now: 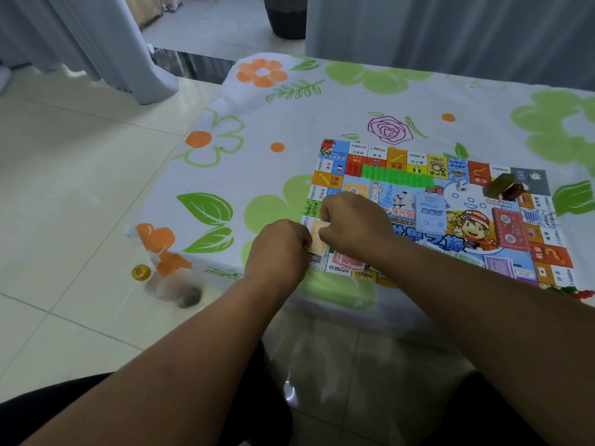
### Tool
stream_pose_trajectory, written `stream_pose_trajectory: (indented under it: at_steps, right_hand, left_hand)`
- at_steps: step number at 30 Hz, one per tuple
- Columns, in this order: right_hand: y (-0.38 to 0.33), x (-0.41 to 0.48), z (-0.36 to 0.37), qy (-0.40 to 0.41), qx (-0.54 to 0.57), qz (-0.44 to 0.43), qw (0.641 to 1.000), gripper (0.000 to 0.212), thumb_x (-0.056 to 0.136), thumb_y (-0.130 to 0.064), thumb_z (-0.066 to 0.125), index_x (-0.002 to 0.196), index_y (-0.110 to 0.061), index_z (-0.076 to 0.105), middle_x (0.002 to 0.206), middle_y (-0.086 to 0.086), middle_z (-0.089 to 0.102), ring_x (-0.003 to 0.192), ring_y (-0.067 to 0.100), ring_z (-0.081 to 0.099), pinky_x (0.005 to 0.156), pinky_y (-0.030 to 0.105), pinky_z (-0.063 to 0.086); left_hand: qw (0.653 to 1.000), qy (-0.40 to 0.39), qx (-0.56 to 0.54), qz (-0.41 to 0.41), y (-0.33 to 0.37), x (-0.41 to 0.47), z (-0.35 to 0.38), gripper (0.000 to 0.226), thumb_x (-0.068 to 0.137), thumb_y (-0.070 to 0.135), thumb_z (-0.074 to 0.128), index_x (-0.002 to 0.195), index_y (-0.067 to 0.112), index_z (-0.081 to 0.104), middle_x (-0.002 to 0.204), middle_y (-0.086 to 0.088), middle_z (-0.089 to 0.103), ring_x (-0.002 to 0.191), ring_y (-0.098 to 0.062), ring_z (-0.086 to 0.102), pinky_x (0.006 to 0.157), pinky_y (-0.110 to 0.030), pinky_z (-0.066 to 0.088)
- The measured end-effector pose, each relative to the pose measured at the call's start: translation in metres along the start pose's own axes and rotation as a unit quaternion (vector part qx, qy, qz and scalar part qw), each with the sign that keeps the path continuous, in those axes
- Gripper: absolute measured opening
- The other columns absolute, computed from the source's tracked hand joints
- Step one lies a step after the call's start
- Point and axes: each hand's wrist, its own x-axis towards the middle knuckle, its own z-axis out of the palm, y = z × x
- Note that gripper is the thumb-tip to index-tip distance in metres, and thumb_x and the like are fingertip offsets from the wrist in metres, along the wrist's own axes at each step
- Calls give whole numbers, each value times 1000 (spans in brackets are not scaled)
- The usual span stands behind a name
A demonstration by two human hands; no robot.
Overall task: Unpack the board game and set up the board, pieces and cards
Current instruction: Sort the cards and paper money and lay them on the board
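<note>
The colourful game board lies flat on the flowered tablecloth. At its near left corner my left hand and my right hand both pinch a small stack of pale yellow cards. A row of green plastic houses runs along the board's far side. A light blue card deck, a red card deck and a white die sit on the board's middle. Play money lies under my right wrist. A dark bundle of pieces rests at the far right.
The table's left edge drops to a tiled floor. A yellow bottle cap lies on the floor by the table corner. Small red and green pieces sit at the near right edge. Grey curtains hang behind.
</note>
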Motion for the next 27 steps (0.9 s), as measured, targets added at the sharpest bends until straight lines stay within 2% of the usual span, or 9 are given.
stream_pose_trajectory:
  at_steps: [6, 14, 27]
  right_hand:
    - [-2, -2, 1, -4, -12, -10, 1000, 17, 85, -21, 64, 100, -14, 59, 101, 3, 52, 82, 28, 58, 70, 37, 48]
    - [0, -2, 2, -6, -10, -17, 1000, 10, 85, -20, 63, 94, -15, 62, 93, 3, 63, 84, 26, 60, 72, 38, 53]
    - [1, -2, 1, -2, 3, -15, 1000, 6, 86, -17, 63, 92, -15, 63, 92, 3, 64, 83, 26, 61, 73, 40, 55]
  left_hand:
    - [1000, 2, 3, 5, 0, 0, 0, 27, 89, 7, 58, 103, 21, 78, 107, -4, 72, 97, -26, 65, 75, -28, 47]
    - [1000, 2, -13, -5, 0, 0, 0, 24, 89, 7, 57, 96, 19, 77, 103, -2, 73, 94, -24, 66, 72, -26, 46]
    - [1000, 0, -23, -11, 2, 0, 0, 22, 89, 8, 58, 95, 17, 76, 100, -3, 74, 93, -24, 66, 76, -29, 49]
